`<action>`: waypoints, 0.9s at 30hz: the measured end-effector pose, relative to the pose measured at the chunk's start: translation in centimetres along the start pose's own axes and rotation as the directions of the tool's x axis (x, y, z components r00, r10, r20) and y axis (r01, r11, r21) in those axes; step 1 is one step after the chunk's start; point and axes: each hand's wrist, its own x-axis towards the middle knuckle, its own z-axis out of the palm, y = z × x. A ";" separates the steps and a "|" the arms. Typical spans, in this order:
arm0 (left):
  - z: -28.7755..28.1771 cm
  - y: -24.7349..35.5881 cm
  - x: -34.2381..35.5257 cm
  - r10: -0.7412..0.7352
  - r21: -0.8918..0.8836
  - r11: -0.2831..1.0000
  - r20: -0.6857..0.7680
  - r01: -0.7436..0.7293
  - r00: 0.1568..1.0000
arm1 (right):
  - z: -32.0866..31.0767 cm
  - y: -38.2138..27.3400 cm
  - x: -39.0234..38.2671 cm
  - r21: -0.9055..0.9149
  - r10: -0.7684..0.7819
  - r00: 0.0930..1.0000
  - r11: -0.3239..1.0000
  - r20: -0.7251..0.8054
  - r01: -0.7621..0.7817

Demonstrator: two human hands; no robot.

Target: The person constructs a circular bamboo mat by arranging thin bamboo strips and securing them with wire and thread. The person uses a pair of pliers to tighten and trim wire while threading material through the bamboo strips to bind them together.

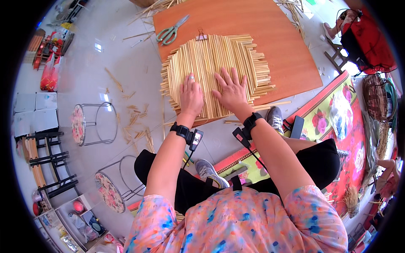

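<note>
A roughly round panel of pale straw stalks [215, 50], laid side by side, rests on the orange-brown board in front of me. Its right edge is stepped, with uneven stalk ends sticking out. My left hand [192, 96] presses on the panel's lower left part, its fingers slightly bent and one wearing a ring. To its right, my right hand [231, 89] lies flat on the stalks with fingers spread. A binder clip [201, 37] grips the panel's far edge. Scissors with green handles [171, 33] lie beyond the panel at the left.
The board [291, 63] reaches past the panel to the right. Loose straw pieces [137, 120] litter the tiled floor at left, near two round stools [79, 124]. A flowered mat [320, 122] and a black phone-like object [297, 127] lie at right. Another person's foot [328, 31] shows far right.
</note>
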 end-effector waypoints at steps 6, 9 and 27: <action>-0.8 -0.9 1.1 -0.036 -0.141 0.990 -0.059 0.027 0.998 | -1.4 -0.5 1.2 0.025 0.079 0.994 0.996 0.075 -0.081; -0.8 -2.0 1.0 -0.051 -0.081 0.996 -0.141 0.039 0.989 | -1.4 -1.0 1.4 0.006 0.065 0.997 0.998 0.031 -0.065; -0.3 -1.9 0.4 -0.038 0.053 0.998 0.033 0.036 0.999 | -1.1 0.9 0.4 -0.014 0.078 0.996 0.997 -0.035 -0.079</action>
